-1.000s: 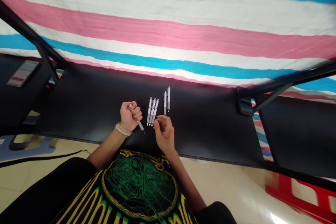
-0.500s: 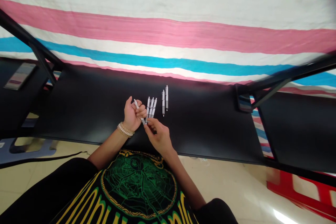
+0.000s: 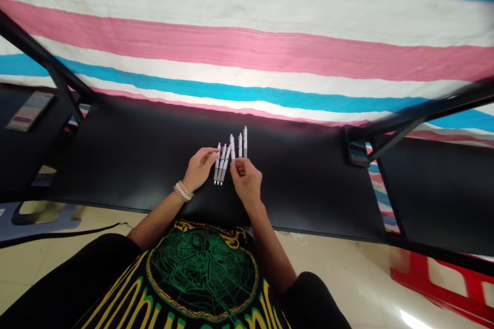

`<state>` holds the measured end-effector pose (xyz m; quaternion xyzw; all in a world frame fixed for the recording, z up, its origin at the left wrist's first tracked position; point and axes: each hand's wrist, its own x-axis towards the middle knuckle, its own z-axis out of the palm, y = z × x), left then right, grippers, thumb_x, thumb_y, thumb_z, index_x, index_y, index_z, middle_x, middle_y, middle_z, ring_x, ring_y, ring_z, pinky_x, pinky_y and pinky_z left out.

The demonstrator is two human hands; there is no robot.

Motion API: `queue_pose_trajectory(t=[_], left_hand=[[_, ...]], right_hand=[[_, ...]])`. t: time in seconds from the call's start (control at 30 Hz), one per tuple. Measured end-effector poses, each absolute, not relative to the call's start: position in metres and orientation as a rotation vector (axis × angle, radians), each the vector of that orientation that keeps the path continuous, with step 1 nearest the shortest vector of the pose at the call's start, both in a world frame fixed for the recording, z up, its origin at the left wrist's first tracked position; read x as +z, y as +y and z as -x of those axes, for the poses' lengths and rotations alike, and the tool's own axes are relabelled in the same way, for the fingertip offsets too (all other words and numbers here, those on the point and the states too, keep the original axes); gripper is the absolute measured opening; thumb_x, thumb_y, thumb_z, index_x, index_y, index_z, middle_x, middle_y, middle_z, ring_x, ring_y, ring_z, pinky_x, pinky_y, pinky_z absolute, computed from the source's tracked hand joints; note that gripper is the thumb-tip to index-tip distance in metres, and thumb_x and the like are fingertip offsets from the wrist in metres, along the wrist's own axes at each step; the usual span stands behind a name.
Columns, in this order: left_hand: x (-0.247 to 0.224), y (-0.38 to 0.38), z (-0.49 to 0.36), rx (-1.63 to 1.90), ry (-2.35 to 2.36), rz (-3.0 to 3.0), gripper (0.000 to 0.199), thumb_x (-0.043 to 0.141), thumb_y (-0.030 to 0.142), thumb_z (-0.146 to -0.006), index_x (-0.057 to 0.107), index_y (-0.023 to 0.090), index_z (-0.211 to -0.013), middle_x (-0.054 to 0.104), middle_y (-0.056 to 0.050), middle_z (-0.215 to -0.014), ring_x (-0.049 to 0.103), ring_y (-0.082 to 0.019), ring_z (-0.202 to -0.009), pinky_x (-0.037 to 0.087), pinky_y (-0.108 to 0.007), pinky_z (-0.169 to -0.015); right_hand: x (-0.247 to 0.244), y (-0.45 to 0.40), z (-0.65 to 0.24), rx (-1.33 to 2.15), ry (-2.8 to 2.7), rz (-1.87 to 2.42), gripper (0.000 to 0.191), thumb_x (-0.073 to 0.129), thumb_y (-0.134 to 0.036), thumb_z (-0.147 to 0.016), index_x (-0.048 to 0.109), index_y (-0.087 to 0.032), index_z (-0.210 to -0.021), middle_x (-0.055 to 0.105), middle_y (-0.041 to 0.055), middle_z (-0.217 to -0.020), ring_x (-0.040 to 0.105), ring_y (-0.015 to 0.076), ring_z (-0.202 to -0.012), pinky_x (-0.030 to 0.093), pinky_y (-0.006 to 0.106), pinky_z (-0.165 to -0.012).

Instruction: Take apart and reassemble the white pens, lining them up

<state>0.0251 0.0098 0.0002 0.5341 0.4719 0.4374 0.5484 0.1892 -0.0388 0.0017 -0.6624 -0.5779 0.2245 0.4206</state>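
Observation:
Three white click pens with grey grips lie side by side on the black table [image 3: 127,164], in front of me. My left hand [image 3: 200,167] has its thumb and forefinger closed at the upper part of the leftmost pen [image 3: 216,167], which still lies in the row. My right hand [image 3: 247,181] pinches the lower part of another white pen [image 3: 232,145], its clicker end pointing away from me. Just right of that pen lie two more, a nearer pen [image 3: 240,145] and a slightly farther pen [image 3: 245,141], with their tips hidden behind my right hand.
A striped cloth [image 3: 247,51] hangs along the table's far edge. Black slanted bars stand at left and right, with a dark phone-like object [image 3: 357,149] by the right one. A flat pale box [image 3: 30,111] lies far left. A red stool [image 3: 436,277] is below right.
The pen once held between both hands has moved right in my right hand, beside the two right-hand pens. My left hand has let go of it and turned to the row's leftmost pen.

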Motion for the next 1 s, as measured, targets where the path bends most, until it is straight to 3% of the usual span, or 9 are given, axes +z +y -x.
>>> queue_pose_trajectory(t=[0.2,0.33,0.47,0.57,0.67,0.77,0.83,1.0], left_hand=[[-0.02,0.008,-0.022,0.92,1.317,-1.777,0.025,0.065,0.021,-0.083,0.066,0.019,-0.109,0.063,-0.006,-0.098,0.06,-0.015,-0.077,0.053,-0.029,-0.073],[-0.014,0.013,-0.023,0.824,1.361,-1.836,0.036,0.062,0.013,-0.08,0.063,0.019,-0.115,0.06,-0.003,-0.088,0.056,-0.016,-0.07,0.05,-0.031,-0.077],[0.0,0.017,-0.021,0.857,1.426,-1.645,0.05,0.07,0.009,-0.067,0.064,0.02,-0.116,0.058,-0.003,-0.081,0.06,-0.023,-0.076,0.046,-0.035,-0.086],[0.005,0.019,-0.015,0.887,1.499,-1.502,0.056,0.075,0.004,-0.057,0.064,0.02,-0.109,0.057,-0.002,-0.072,0.063,-0.028,-0.082,0.044,-0.035,-0.087],[0.004,0.022,-0.005,0.873,1.512,-1.416,0.057,0.077,0.0,-0.052,0.064,0.02,-0.103,0.056,0.002,-0.062,0.062,-0.025,-0.074,0.046,-0.032,-0.08],[0.007,0.022,0.006,0.826,1.338,-1.233,0.04,0.08,0.004,-0.053,0.068,0.019,-0.089,0.059,0.002,-0.061,0.057,-0.016,-0.058,0.05,-0.027,-0.064],[0.012,0.018,0.01,0.79,1.181,-1.05,0.027,0.082,0.014,-0.06,0.069,0.016,-0.084,0.062,0.0,-0.067,0.058,-0.014,-0.057,0.053,-0.026,-0.058],[0.026,0.001,0.01,0.9,0.971,-0.809,0.03,0.084,0.029,-0.069,0.068,0.015,-0.091,0.067,-0.003,-0.086,0.067,-0.014,-0.077,0.062,-0.031,-0.074]], right_hand=[[-0.013,-0.03,-0.206,0.32,-1.694,1.851,0.018,0.054,-0.03,-0.093,0.065,-0.018,-0.099,0.066,0.0054,-0.08,0.059,0.0192,-0.073,0.046,0.03,-0.069],[-0.017,-0.035,-0.201,0.126,-1.744,1.902,0.021,0.054,-0.032,-0.093,0.065,-0.018,-0.104,0.064,0.0078,-0.084,0.054,0.0239,-0.084,0.044,0.034,-0.075],[-0.018,-0.039,-0.195,0.14,-1.705,1.815,0.02,0.054,-0.031,-0.093,0.064,-0.017,-0.105,0.06,0.0068,-0.082,0.05,0.0234,-0.082,0.043,0.035,-0.078],[-0.015,-0.043,-0.191,0.205,-1.674,1.742,0.016,0.053,-0.028,-0.094,0.064,-0.018,-0.101,0.058,0.0058,-0.08,0.049,0.0224,-0.081,0.043,0.037,-0.08],[-0.01,-0.05,-0.185,0.268,-1.647,1.673,0.013,0.052,-0.025,-0.095,0.064,-0.019,-0.094,0.058,0.0051,-0.079,0.05,0.0214,-0.081,0.043,0.037,-0.081],[-0.002,-0.06,-0.173,0.371,-1.579,1.633,0.013,0.052,-0.026,-0.095,0.064,-0.02,-0.091,0.06,0.0044,-0.078,0.054,0.0202,-0.079,0.046,0.035,-0.078],[0.004,-0.066,-0.163,0.543,-1.491,1.613,0.014,0.055,-0.03,-0.094,0.064,-0.02,-0.097,0.063,0.0039,-0.08,0.056,0.018,-0.073,0.048,0.032,-0.072],[0.015,-0.074,-0.14,1.18,-1.246,1.386,0.03,0.048,-0.043,-0.099,0.061,-0.019,-0.113,0.068,0.003,-0.082,0.06,0.0127,-0.06,0.049,0.026,-0.054]])
